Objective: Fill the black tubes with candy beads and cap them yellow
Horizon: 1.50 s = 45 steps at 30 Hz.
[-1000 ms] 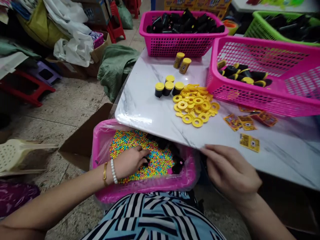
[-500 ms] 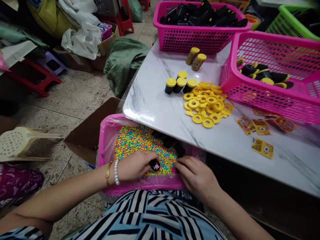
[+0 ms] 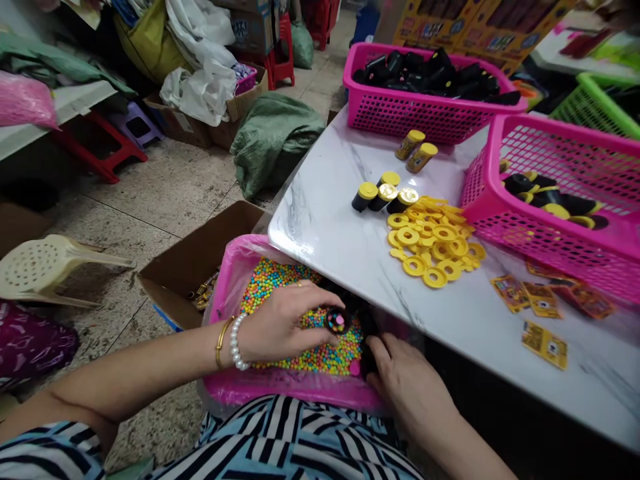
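Observation:
My left hand (image 3: 283, 320) is closed around a small black tube (image 3: 337, 321) whose open top shows coloured candy beads. It hovers over a pink bin (image 3: 280, 387) lined with plastic and filled with small multicoloured beads (image 3: 273, 280). My right hand (image 3: 400, 377) reaches into the same bin's right end, fingers curled on another black tube (image 3: 369, 360). More black tubes (image 3: 367, 320) lie in the bin under the table edge.
A marble-look table (image 3: 340, 227) carries yellow ring caps (image 3: 433, 243), three capped black tubes (image 3: 383, 195), two yellow tubes (image 3: 416, 148), stickers (image 3: 543, 307) and pink baskets (image 3: 425, 107) (image 3: 550, 227). A cardboard box (image 3: 193, 263) and a white stool (image 3: 45, 267) stand on the floor at left.
My left hand has lifted a bead-filled black tube out of the beads. My right hand came down from the table edge into the bin and closed on another tube. The camera shifted left.

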Tool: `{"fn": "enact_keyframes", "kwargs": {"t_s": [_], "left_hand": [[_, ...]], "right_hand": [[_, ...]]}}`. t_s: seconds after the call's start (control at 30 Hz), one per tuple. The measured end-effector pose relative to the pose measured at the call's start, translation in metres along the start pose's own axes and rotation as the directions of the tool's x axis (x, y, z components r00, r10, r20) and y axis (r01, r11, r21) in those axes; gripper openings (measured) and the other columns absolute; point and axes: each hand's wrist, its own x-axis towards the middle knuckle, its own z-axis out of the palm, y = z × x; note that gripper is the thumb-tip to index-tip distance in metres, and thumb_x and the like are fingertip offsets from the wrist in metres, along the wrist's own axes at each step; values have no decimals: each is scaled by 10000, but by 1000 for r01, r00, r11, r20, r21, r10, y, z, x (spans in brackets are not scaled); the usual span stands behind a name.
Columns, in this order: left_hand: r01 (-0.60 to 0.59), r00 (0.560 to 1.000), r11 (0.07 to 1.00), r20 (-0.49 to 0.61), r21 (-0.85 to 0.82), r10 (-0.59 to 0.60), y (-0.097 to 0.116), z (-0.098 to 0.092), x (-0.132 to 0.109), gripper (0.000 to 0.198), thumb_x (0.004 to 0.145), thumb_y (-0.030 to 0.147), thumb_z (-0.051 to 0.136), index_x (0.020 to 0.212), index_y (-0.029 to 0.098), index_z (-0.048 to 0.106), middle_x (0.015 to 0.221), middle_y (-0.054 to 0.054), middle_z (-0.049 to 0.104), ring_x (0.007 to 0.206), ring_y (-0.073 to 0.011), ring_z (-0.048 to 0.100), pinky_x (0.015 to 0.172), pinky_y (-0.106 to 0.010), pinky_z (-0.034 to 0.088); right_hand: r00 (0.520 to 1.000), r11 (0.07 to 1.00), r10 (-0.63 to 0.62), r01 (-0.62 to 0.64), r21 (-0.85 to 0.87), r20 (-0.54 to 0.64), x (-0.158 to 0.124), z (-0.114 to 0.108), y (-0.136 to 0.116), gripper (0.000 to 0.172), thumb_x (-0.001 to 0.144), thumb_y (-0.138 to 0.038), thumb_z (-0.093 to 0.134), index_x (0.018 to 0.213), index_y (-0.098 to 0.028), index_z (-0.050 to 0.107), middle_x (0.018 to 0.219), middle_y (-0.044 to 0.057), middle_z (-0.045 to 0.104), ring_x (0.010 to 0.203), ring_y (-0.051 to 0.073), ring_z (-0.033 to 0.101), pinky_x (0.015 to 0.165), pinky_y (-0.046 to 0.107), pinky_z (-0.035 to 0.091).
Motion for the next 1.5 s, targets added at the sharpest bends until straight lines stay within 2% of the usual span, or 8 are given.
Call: {"fn": "enact_keyframes", "kwargs": {"t_s": [0.2, 0.53, 0.67, 0.8, 0.93, 1.13, 1.33, 1.5], "left_hand": [[-40, 998, 997, 42, 60, 37, -6, 0, 7, 248, 851, 246, 668, 1078, 155, 629, 987, -70, 711, 924, -187, 647, 842, -340, 531], [-118, 952, 968, -251, 223, 174, -3, -26, 57, 228, 843, 206, 667, 1064, 168, 627, 978, -32, 710, 919, -161, 632, 857, -319, 509], [-25, 963, 961, -251, 274, 96, -23, -18, 79, 253, 796, 178, 697, 1042, 164, 636, 951, -45, 706, 927, -202, 608, 839, -353, 498], [-11, 961, 955, -261, 297, 92, -31, -11, 80, 332, 787, 272, 750, 1073, 154, 630, 973, -72, 697, 940, -231, 590, 845, -382, 486], [-23, 963, 965, -253, 263, 91, -29, -11, 76, 283, 793, 310, 757, 1013, 166, 652, 936, -56, 700, 924, -224, 586, 843, -375, 479], [-38, 950, 964, -289, 262, 116, -27, -9, 76, 241, 767, 250, 766, 966, 163, 662, 907, -49, 702, 885, -223, 589, 820, -369, 478], [-19, 949, 965, -299, 263, 100, -28, -8, 76, 242, 774, 254, 756, 978, 159, 667, 928, -54, 712, 906, -233, 593, 833, -382, 482], [-12, 957, 966, -278, 258, 86, -29, -8, 76, 238, 772, 251, 754, 979, 163, 676, 930, -53, 717, 909, -233, 599, 840, -378, 484]], "right_hand": [[965, 1000, 13, -15, -3, -261, 10, 0, -4, 230, 909, -181, 509, 1111, -171, 618, 1011, 107, 622, 838, 217, 600, 768, 345, 494], [997, 999, 43, -44, 17, 69, 13, -10, -18, 31, 805, -260, 687, 816, -240, 708, 823, 44, 605, 613, 137, 597, 545, 231, 422], [985, 961, -1, 49, 271, -175, 23, -56, -2, 276, 937, -269, 530, 1199, -249, 615, 916, 28, 649, 674, 110, 644, 617, 203, 508], [806, 987, 154, -104, 120, -572, 46, -86, 30, 258, 951, -315, 548, 1156, -186, 636, 943, 61, 648, 783, 136, 645, 657, 218, 510], [791, 963, 145, -250, -97, -594, 64, -78, 42, 322, 940, -425, 548, 1094, -166, 663, 967, 90, 627, 841, 195, 611, 676, 281, 494], [768, 988, 21, -114, -103, -640, 58, -60, 13, 331, 940, -431, 550, 1062, -128, 603, 944, 105, 609, 855, 202, 582, 744, 297, 474], [904, 955, 155, -34, 294, -399, 71, -74, 17, 146, 908, -327, 580, 855, -199, 533, 735, 6, 575, 620, 132, 554, 565, 244, 436], [932, 683, 360, -231, 693, -44, 80, -86, 46, 256, 803, -394, 667, 945, -206, 566, 626, -39, 542, 541, 113, 523, 512, 226, 419]]}}
